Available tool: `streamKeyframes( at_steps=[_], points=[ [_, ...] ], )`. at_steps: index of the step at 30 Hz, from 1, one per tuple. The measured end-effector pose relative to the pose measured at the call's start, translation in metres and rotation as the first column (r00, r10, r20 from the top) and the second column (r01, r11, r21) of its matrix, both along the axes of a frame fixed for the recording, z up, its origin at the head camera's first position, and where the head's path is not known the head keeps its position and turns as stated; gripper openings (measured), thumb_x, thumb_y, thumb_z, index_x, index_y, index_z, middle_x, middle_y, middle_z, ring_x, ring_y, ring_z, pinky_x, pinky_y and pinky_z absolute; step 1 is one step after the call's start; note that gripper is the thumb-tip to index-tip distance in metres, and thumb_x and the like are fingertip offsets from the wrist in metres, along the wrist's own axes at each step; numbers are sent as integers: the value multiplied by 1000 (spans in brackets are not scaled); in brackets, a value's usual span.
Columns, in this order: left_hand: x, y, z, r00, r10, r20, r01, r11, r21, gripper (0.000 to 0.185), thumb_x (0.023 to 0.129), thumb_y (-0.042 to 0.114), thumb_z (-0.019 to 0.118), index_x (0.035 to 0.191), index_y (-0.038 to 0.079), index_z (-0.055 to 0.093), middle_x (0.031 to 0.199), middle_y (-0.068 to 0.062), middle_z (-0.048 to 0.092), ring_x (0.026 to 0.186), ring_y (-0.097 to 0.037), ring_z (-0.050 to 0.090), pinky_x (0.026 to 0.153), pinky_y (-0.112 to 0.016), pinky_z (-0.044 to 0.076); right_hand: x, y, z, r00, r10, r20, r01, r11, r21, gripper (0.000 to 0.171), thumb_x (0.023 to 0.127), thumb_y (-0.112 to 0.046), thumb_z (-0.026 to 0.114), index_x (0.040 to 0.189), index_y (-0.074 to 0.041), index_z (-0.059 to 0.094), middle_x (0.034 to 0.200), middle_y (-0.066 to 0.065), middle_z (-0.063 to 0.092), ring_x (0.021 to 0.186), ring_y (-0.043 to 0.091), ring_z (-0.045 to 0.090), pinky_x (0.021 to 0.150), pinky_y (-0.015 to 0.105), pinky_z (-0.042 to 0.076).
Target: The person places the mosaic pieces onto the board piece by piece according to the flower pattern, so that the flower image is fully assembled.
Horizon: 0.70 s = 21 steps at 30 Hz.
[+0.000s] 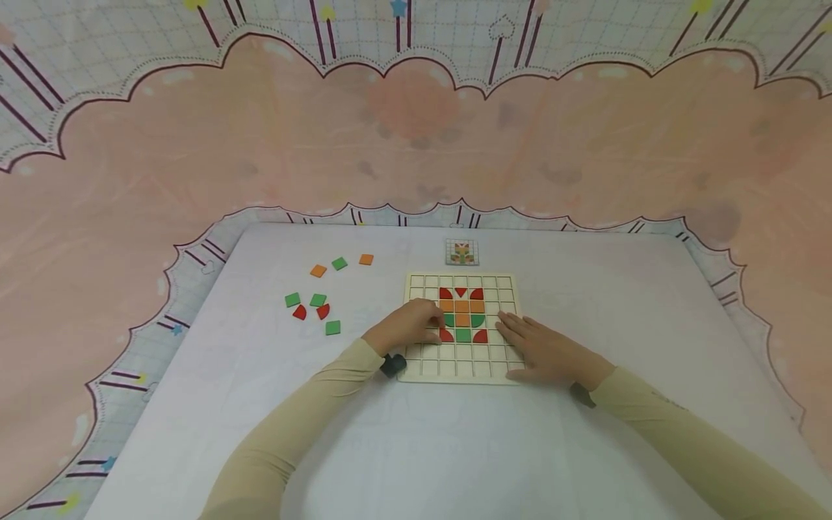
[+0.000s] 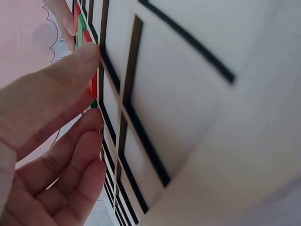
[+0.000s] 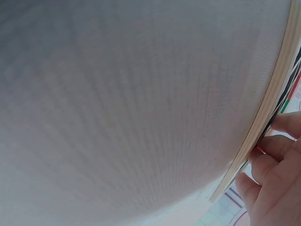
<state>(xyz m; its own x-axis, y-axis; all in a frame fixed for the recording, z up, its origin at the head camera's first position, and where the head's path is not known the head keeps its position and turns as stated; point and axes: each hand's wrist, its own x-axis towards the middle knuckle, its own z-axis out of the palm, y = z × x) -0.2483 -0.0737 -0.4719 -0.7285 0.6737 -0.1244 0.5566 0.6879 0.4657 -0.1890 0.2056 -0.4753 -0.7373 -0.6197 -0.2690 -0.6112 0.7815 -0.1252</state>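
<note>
A red quarter-circle tile [image 1: 445,335] is seated in the grid board [image 1: 460,373] at mid-table and is pinched by the fingertips of the left hand [image 1: 411,326]. The board's right side is pressed flat by the right hand [image 1: 542,351], fingers extended. Loose tiles [image 1: 317,300] are scattered to the left; a pattern card [image 1: 461,252] is placed behind the board.

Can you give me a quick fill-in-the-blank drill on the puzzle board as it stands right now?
1. The left hand presses a ____ quarter-round tile into the grid board.
2. The right hand rests flat on the board's ____ side.
3. The small pattern card lies just ____ the board.
4. The loose tiles lie to the board's ____.

Missing words: red; right; beyond; left
</note>
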Motion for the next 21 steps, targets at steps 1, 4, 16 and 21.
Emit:
streamKeyframes(
  at_steps=[1, 4, 16, 21],
  points=[
    [0, -1, 0, 1000, -2, 3, 2, 1000, 6, 23, 78, 23, 76, 95, 9, 69, 91, -1, 66, 82, -10, 53, 78, -25, 47, 0, 0, 0, 1000, -2, 2, 2, 1000, -1, 89, 87, -60, 51, 150, -6, 18, 159, 12, 11, 146, 29, 12, 117, 47, 20],
    [-3, -4, -4, 1000, -9, 18, 8, 999, 35, 23, 78, 22, 77, 96, 9, 70, 93, -1, 66, 83, -10, 53, 80, -25, 48, 1, -1, 1, 1000, -6, 7, 6, 1000, -5, 89, 87, -59, 52, 150, -7, 18, 159, 11, 11, 146, 29, 12, 117, 46, 20],
    [-10, -36, 1, 984, 121, 130, -148, 963, 225, 29, 80, 20, 74, 106, 8, 70, 107, -4, 68, 97, -15, 61, 88, -30, 50, 0, 0, -3, 1000, 6, -29, -5, 1000, 6, 89, 87, -60, 51, 150, -7, 19, 159, 12, 12, 146, 28, 14, 117, 46, 21],
    [-17, -68, 8, 966, 222, 133, -252, 927, 279, 30, 83, 18, 72, 110, 7, 68, 107, -7, 67, 97, -19, 60, 91, -35, 50, 1, 0, -2, 999, 11, -31, -11, 1000, -4, 89, 86, -59, 53, 149, -5, 20, 158, 13, 14, 146, 30, 15, 116, 47, 22]
  ],
)
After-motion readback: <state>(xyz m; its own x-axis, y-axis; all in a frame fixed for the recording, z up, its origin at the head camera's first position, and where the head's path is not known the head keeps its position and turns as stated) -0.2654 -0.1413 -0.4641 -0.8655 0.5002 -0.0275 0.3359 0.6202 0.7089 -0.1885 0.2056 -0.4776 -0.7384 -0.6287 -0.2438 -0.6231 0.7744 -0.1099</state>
